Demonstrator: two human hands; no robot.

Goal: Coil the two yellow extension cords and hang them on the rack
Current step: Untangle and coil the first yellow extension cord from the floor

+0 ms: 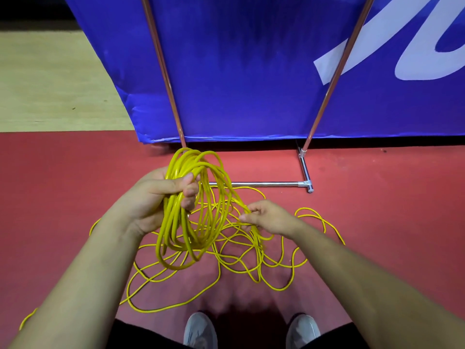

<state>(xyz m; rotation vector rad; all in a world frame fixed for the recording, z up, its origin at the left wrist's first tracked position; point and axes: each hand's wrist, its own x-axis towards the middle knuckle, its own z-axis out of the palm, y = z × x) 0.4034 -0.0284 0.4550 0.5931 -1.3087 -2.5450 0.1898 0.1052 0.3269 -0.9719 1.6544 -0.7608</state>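
Yellow cord coil [186, 222] hangs gripped in left hand [156, 200]; right hand [266, 217] pinches a loose strand beside it.

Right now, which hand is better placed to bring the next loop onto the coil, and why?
The right hand: it pinches a loose strand of yellow cord running toward the coil. The left hand is occupied, gripping the gathered loops.

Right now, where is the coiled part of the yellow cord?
In the head view the coil hangs left of centre in the left hand, above the loose cord on the red floor, near the rack's foot bar.
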